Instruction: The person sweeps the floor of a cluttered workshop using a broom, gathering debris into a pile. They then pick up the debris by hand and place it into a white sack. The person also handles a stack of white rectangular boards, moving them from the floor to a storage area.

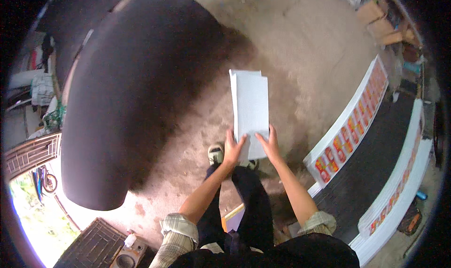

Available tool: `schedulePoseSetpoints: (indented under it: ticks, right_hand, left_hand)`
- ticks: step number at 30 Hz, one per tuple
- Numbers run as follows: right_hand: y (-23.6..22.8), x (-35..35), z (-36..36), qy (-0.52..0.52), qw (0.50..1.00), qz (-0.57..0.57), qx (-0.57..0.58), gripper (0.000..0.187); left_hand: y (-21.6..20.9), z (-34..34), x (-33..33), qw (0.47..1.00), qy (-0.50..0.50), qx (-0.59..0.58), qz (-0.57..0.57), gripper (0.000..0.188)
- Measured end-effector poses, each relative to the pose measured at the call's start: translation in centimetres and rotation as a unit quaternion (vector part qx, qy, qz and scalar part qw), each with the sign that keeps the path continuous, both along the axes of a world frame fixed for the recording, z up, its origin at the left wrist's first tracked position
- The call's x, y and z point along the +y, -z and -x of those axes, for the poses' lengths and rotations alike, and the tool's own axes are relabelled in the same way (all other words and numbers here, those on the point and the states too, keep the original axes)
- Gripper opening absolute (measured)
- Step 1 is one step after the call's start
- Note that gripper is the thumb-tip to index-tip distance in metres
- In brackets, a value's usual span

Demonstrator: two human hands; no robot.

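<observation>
A stack of long white sheets [251, 106] is held out in front of me, its far ends slightly out of line with one another. My left hand [233, 147] grips the near left edge, thumb on top and fingers underneath. On the near right edge my right hand [270, 145] grips the same stack in the same way. Both hands are closed on it, and the fingers beneath are mostly hidden. Under the stack lie the concrete floor and my shoe [215, 153].
A long dark table [141, 89] curves along the left. At right, another dark surface [364, 174] bears printed red-and-yellow sheets [350, 136] and a second white stack [394, 197]. Cardboard boxes [376, 21] sit far right. A speaker [129, 256] stands near left, by the bright doorway.
</observation>
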State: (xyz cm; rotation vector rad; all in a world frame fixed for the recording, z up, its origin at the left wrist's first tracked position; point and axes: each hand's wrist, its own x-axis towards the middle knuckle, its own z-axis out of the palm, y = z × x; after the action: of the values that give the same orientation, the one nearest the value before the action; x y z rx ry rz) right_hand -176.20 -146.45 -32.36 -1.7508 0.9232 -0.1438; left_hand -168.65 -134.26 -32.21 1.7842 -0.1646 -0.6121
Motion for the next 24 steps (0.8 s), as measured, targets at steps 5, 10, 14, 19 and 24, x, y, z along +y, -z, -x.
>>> schedulePoseSetpoints:
  ticks: [5,10,14,19,24]
  right_hand:
    - [-23.0,-0.5,-0.9,-0.051,0.986,-0.117,-0.105,0.064]
    - [-34.2,2.5,-3.6,-0.165,0.964,-0.101,-0.181,0.073]
    - [-40.0,10.1,-5.9,-0.215,0.953,-0.102,-0.189,0.073]
    - [-44.7,22.3,-8.8,-0.374,0.89,-0.085,-0.246,0.068]
    - [-44.4,42.8,-10.9,-0.526,0.81,-0.126,-0.227,0.068]
  left_hand:
    - [-21.8,-0.2,2.2,0.977,-0.017,0.131,0.168,0.054]
    - [-30.9,-3.4,5.9,0.896,-0.054,0.21,0.387,0.046]
    - [-37.6,-4.4,14.1,0.898,-0.055,0.208,0.383,0.071]
    - [-41.3,-4.3,27.4,0.865,-0.083,0.163,0.468,0.073]
    - [-42.6,-0.2,48.3,0.847,-0.282,0.122,0.433,0.075]
